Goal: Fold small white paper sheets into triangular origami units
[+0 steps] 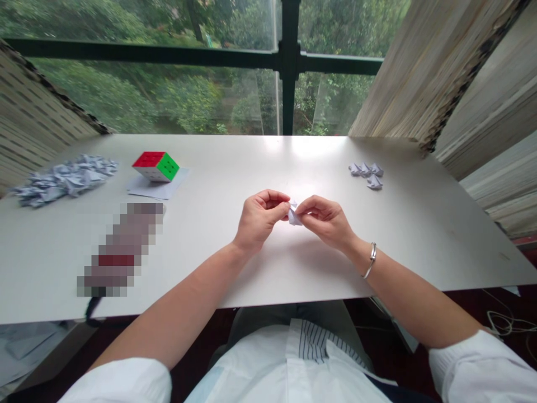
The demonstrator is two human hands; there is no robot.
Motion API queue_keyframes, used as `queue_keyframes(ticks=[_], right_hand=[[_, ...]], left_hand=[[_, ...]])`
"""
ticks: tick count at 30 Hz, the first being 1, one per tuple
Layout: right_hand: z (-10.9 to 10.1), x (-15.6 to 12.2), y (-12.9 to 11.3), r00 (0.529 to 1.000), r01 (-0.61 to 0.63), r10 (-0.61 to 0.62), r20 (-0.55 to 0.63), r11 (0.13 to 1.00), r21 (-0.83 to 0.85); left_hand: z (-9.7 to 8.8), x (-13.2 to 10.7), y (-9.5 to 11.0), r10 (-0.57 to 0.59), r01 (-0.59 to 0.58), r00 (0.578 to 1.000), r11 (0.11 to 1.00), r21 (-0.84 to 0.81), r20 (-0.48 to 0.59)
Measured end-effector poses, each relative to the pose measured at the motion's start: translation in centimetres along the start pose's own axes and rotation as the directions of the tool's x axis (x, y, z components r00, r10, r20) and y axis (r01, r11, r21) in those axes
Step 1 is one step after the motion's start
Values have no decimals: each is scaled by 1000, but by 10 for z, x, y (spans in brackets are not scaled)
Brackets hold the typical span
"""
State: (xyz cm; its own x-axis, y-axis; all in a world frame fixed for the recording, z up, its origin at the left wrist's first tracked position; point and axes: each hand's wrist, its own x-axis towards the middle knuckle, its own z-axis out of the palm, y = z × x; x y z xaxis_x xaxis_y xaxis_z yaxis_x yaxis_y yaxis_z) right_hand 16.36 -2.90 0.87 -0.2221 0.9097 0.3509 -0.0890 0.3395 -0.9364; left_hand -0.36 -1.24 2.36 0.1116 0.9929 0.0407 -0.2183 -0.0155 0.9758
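A small folded piece of white paper (295,217) is held a little above the middle of the table. My left hand (262,218) pinches its left side between thumb and fingers. From the right, my right hand (327,219) pinches the same piece, and a silver bracelet (372,260) circles that wrist. The fingertips cover parts of the folds. Several similar folded paper pieces (366,170) rest in a small cluster to the right. On the far left lies a large heap of folded paper pieces (71,180).
A Rubik's cube (156,167) stands on white paper sheets (168,190) at the back left. Nearer me lies a pixelated long object (121,249) with a dark strap (92,308). The white table (235,162) ends at a window (201,95), with curtains (403,73) beside it.
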Motion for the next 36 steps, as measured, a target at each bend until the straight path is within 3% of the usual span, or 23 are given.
queue_keyframes(ticks=[4, 7, 10, 29, 36], right_hand=[[-1, 2, -9, 983, -179, 181, -15, 979, 101], [-3, 3, -11, 936, -353, 352, 30, 932, 80], [-4, 4, -9, 890, -453, 449, 83, 891, 35], [-11, 5, -9, 808, -590, 572, 142, 789, 175], [-14, 5, -11, 789, -614, 584, 193, 763, 201]], left_hand=[[-3, -1, 3, 107, -106, 994, 986, 128, -2], [-7, -2, 3, 129, -138, 990, 972, 192, 55], [-9, -2, 1, 130, -154, 986, 953, 263, 106], [-9, 5, 3, 39, -71, 979, 985, 155, 202], [-10, 4, 2, 76, -117, 975, 975, 188, 211]])
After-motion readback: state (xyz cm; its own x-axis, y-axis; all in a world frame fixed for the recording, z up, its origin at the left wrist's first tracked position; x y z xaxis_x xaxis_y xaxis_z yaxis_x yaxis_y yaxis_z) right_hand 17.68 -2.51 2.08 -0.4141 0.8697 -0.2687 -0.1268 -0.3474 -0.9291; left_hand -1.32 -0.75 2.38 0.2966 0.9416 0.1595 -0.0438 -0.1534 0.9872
